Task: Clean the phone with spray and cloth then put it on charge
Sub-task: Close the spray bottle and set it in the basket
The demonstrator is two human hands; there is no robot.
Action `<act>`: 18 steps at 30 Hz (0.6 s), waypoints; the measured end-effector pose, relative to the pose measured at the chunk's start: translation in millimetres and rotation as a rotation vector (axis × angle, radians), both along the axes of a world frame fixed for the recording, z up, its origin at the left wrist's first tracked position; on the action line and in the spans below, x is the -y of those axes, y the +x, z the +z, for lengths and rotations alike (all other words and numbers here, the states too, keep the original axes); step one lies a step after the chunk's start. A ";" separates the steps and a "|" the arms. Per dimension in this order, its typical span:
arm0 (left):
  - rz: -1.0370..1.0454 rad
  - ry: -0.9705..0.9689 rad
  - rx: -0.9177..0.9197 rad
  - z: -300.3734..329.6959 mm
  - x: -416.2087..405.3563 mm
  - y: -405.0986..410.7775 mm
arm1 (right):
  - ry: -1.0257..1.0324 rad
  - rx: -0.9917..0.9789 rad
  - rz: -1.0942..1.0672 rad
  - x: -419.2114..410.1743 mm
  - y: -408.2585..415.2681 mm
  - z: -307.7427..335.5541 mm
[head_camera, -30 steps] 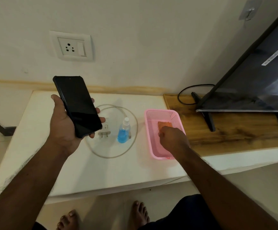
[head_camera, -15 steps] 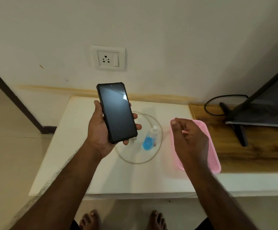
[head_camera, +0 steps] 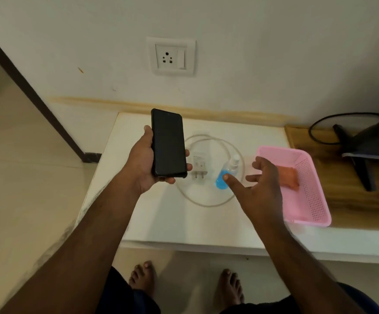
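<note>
Resting upright in the left hand (head_camera: 143, 165), the phone (head_camera: 168, 142) is held above the white table (head_camera: 157, 214) with its dark screen facing the camera, thumb along its left edge and fingertips curled round the right edge and lower corner. It looks stiff, flat and fairly light, and its glass face is probably slick and breakable, so a hold by the cased edges, as now, seems the safest; wet spray would likely make the face slipperier. Just right of it on the table lie the white charger plug (head_camera: 198, 166) and its cable (head_camera: 206, 203), coiled in a loose ring. Inside that ring stands the small spray bottle (head_camera: 226, 177) of blue liquid with a white top. It appears light and rigid, easy to tip, and best taken round its body. The right hand (head_camera: 261, 186) reaches toward it with fingers spread and holding nothing, the thumb tip close in front of the bottle; whether it touches cannot be told. Further right, a pink basket (head_camera: 313, 200) holds a folded orange cloth (head_camera: 289, 176), soft and limp by its look. On the wall above is a socket (head_camera: 171, 55), and a dark stand with a black cord sits on a wooden shelf (head_camera: 342, 200) at the far right.
</note>
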State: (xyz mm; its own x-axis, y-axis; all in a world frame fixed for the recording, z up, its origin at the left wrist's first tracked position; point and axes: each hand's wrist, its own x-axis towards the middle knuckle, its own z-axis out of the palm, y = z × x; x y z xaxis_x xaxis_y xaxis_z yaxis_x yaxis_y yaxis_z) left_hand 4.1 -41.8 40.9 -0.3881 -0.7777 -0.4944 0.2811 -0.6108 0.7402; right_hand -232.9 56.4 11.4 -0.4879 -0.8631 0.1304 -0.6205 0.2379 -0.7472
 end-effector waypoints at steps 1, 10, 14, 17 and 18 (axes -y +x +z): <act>0.012 0.020 0.039 -3.2 0.0 1.3 | 0.031 -0.007 0.016 1.6 0.3 -3.5; 0.149 0.131 0.297 -20.8 10.4 18.7 | 0.137 0.030 0.092 3.4 2.6 -15.3; 0.134 0.185 0.411 -30.0 9.7 15.8 | 0.153 0.038 0.114 5.8 4.7 -17.6; 0.128 0.202 0.486 -36.0 10.4 16.8 | 0.160 0.047 0.127 8.7 5.1 -19.4; 0.125 0.204 0.501 -37.3 11.0 18.2 | 0.161 0.055 0.128 9.6 4.5 -19.6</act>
State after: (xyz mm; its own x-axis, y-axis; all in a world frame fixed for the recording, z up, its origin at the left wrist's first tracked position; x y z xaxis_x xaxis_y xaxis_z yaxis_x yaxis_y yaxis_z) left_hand 22.4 -52.8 3.6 0.0227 -0.6723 -0.7399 0.0045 -0.7400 0.6726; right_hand -228.4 46.8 -8.2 -0.3758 -0.9259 -0.0377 -0.6128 0.2788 -0.7394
